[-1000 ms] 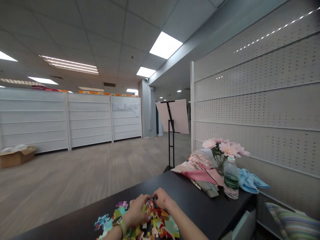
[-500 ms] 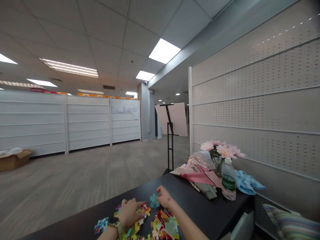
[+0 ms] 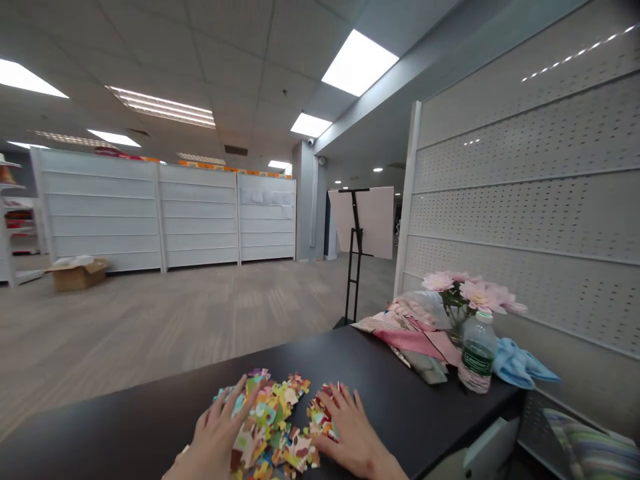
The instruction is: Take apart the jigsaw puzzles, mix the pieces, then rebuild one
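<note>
A heap of colourful jigsaw puzzle pieces (image 3: 277,417) lies loose on the dark table (image 3: 150,413) in front of me. My left hand (image 3: 217,427) rests over the left side of the heap, its fingers stretched out and apart. On the heap's right side, my right hand (image 3: 350,427) lies with fingers spread, touching a smaller cluster of reddish pieces (image 3: 320,410). Both palms face down and hide some pieces beneath them. Neither hand grips a piece that I can see.
A water bottle (image 3: 477,353), pink flowers (image 3: 483,293), a blue cloth (image 3: 523,363) and a bundle of pink fabric (image 3: 420,337) stand at the table's right end. Beyond it is an easel (image 3: 367,223). A cardboard box (image 3: 77,275) sits on the floor at left.
My right hand has let go of a teal puzzle piece and come down onto the right-hand pieces. The left hand has shifted to the heap's left edge. My view has tilted down and turned left.
</note>
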The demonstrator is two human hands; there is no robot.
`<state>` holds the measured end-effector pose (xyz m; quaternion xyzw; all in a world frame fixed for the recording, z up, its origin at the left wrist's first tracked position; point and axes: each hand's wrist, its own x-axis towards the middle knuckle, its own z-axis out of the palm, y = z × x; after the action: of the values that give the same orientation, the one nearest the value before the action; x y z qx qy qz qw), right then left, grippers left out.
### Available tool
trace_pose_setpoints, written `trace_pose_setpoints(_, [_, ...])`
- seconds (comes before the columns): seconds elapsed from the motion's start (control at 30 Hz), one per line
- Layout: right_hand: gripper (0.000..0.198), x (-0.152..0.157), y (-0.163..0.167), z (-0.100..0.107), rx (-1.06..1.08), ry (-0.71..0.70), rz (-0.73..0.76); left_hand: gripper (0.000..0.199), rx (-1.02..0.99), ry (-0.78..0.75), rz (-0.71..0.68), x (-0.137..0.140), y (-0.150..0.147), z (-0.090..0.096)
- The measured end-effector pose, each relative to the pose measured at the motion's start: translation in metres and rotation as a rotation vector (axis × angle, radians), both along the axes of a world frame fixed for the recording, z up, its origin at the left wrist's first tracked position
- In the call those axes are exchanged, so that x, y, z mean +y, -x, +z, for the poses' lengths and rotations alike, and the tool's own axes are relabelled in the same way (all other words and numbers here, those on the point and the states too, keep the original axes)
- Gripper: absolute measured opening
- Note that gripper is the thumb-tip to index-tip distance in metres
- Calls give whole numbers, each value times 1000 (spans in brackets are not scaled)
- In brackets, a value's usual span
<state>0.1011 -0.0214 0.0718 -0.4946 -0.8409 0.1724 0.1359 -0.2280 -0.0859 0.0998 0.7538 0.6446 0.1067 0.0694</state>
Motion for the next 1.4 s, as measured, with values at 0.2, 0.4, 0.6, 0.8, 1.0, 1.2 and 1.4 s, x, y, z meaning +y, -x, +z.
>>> trace_pose_setpoints(0.2, [70,8,53,-7,284,-28,35,103,51,117,65,-35,3,-28])
trace_pose_setpoints(0.4, [67,21,59,-9,516,-129,-119,104,-188,-144,-179,-28,1,-17])
trace_pose_setpoints(0.6, [59,28,61,-9,544,-175,-168,65,-376,-408,-223,-22,36,-19])
trace_pose_setpoints(0.8, [51,26,65,-8,542,-149,-130,50,-389,-408,57,-10,90,-34])
trace_pose_setpoints(1.0, [49,44,54,-4,560,-176,-130,43,-245,-349,309,12,131,-43])
trace_pose_setpoints(1.2, [42,175,91,-3,498,-217,-148,31,-76,-298,318,45,145,-53])
trace_pose_setpoints(1.4, [21,339,220,-39,253,-40,156,37,-16,-319,500,53,186,-82])
